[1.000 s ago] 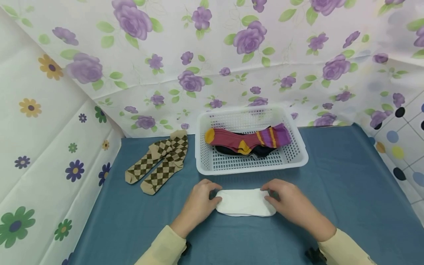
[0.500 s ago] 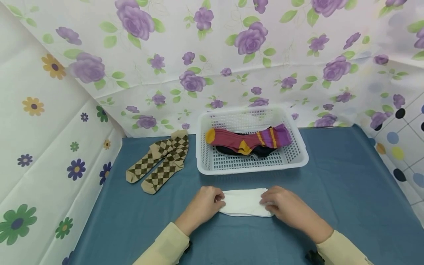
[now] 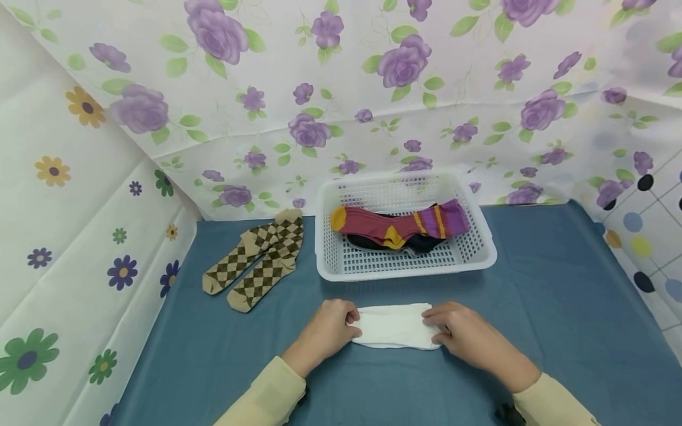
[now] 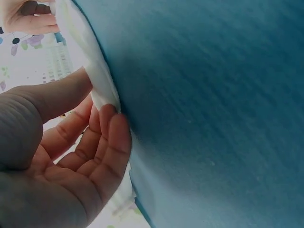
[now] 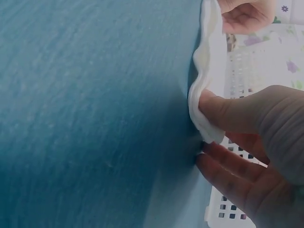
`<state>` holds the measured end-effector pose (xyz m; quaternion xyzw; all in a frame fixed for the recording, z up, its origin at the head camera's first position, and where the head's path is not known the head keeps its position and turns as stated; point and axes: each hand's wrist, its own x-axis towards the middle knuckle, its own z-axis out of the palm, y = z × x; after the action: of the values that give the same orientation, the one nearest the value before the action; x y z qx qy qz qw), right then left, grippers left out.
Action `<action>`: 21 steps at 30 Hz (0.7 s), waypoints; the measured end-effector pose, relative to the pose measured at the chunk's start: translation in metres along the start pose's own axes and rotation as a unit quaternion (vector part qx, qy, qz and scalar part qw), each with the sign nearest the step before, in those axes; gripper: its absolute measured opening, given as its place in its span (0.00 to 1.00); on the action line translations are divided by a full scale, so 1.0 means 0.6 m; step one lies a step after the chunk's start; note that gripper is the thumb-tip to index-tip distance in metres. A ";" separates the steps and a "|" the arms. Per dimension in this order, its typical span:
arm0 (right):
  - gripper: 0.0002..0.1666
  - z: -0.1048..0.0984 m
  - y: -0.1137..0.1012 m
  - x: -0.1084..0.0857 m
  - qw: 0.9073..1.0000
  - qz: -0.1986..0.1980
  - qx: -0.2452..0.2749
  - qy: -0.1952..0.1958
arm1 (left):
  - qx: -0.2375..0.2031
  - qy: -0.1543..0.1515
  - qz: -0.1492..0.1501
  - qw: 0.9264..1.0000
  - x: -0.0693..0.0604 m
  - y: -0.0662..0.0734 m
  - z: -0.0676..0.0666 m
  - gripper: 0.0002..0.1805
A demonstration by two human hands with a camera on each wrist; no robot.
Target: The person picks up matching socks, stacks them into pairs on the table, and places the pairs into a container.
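Observation:
A folded pair of white socks [image 3: 395, 326] lies flat on the blue cloth, its layers showing along the near edge. My left hand [image 3: 329, 329] pinches the left end; in the left wrist view the thumb [image 4: 71, 92] is on the sock edge and the other fingers curl in beside it. At the right end my right hand [image 3: 469, 338] grips the socks, its thumb [image 5: 216, 109] pressing on top in the right wrist view. Some of that hand's fingers reach past the end to the cloth, and part of the grip is hidden.
A white plastic basket [image 3: 405, 274] behind the hands holds maroon, yellow and purple socks [image 3: 373, 225] over dark ones [image 3: 426, 242]. Brown-and-beige argyle socks [image 3: 263, 278] lie to the left. Floral sheets [image 3: 341, 142] wall the blue-covered table [image 3: 559, 296] at the back and sides.
My left hand has shifted slightly right and covers more of the socks' left end. My right hand moved in a little over the right end, then back slightly. The basket stays put.

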<state>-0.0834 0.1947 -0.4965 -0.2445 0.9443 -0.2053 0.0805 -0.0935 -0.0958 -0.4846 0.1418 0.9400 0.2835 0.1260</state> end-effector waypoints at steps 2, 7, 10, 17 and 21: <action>0.20 -0.002 -0.002 0.002 1.000 0.013 0.017 -0.005 | 0.002 0.001 0.004 1.000 0.000 0.002 -0.003 0.08; 0.19 -0.012 -0.008 0.003 0.997 0.052 0.057 0.016 | -0.010 0.043 -0.008 0.999 0.003 0.006 -0.012 0.10; 0.18 -0.019 -0.014 0.005 0.993 0.094 0.057 0.044 | -0.032 0.062 -0.039 0.997 0.004 0.006 -0.016 0.13; 0.24 -0.021 -0.020 0.015 0.978 0.199 0.051 0.025 | -0.083 0.038 -0.093 0.992 0.007 0.006 -0.018 0.17; 0.23 -0.012 -0.019 0.018 0.976 0.209 0.068 0.001 | -0.090 0.035 -0.099 0.990 0.010 0.004 -0.017 0.17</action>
<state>-0.0898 0.1826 -0.4854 -0.0355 0.9583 -0.2481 0.1372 -0.1017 -0.0969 -0.4762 0.0263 0.9240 0.3576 0.1325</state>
